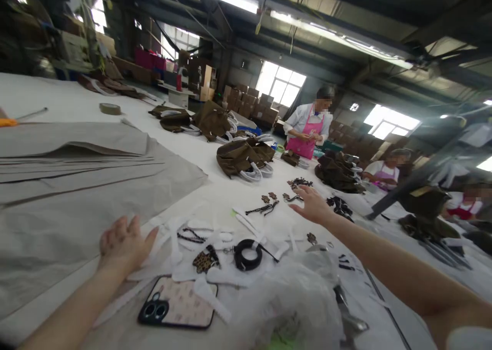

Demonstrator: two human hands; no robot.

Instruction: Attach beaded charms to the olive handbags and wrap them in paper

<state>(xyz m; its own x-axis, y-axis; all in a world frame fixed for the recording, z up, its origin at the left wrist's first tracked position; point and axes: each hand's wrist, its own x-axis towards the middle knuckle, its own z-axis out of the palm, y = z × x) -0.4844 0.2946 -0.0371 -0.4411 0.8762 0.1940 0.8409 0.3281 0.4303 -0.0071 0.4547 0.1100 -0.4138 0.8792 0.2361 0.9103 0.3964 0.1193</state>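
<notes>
Both my hands were empty: left hand (125, 245) spread by grey sheets (77, 186), right hand (310, 205) open near small charms (300, 182). One phone (182, 301), one coiled strap (248, 255) lay between arms; three people (305, 129) showed beyond.

The contents of the clear plastic bag (292, 299), cut off by the lower edge between the hands, are blurred beyond recognition.

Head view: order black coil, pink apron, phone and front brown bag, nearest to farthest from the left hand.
1. Phone, right of the left hand.
2. Black coil, farther right.
3. Front brown bag, up the table.
4. Pink apron, on the person beyond.
</notes>
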